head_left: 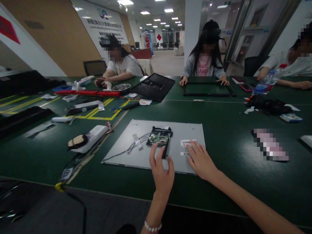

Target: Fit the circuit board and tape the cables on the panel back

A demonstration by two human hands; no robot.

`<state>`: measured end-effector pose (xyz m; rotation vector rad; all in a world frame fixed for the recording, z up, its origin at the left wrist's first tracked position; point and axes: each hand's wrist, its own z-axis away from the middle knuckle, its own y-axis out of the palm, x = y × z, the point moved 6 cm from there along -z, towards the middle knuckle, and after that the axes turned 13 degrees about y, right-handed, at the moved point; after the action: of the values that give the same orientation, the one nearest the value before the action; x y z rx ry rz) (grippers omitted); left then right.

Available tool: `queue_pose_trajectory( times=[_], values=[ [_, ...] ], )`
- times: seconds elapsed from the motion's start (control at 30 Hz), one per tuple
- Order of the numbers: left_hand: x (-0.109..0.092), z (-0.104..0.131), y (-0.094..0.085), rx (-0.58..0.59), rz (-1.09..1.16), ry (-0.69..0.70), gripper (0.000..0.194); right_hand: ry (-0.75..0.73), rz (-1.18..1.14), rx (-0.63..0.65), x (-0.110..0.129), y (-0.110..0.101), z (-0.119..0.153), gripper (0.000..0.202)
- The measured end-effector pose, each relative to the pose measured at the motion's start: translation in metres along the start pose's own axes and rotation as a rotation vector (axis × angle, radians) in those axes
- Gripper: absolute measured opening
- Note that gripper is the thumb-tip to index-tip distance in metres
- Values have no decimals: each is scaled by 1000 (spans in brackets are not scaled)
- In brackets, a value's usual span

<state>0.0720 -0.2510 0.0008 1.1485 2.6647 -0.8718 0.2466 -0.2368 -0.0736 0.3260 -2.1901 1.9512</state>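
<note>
A flat grey display panel (126, 143) lies on the green table in front of me. Near its middle sits a green circuit board (158, 139) in a black bracket (166, 148). Thin grey cables (125, 151) run from the board to the panel's left corner, held by a strip of silvery tape (137, 142). My left hand (162, 170) is at the bracket's near end, fingers apart and curved; whether it touches cannot be told. My right hand (201, 161) rests flat on the panel's right side, fingers stretched beside a white label (186, 143).
Left of the panel lies a white power strip (92, 138) with a cable off the table edge. A black back cover (156, 86) lies beyond. Opposite, a person (204, 61) touches a black frame (208, 95). A phone (270, 144) and a bottle (268, 79) are at right.
</note>
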Motion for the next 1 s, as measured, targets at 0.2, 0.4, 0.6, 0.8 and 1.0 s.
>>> queue_pose_trajectory(
  times=[0.2,0.4,0.6,0.8,1.0],
  values=[
    [1,2,5,58,31,25,35,7,-42,12,23,2,-21,53],
    [-3,1,6,72,57,86,30,24,-81,-21,41,4,-37,51],
    [-3,2,11,112,78,92,28,6,-125,-34,44,5,-35,49],
    [-4,4,15,145,89,97,27,9,-155,-46,41,3,-33,47],
    [21,-12,25,329,-83,110,40,8,-155,-19,42,1,-31,48]
  ],
)
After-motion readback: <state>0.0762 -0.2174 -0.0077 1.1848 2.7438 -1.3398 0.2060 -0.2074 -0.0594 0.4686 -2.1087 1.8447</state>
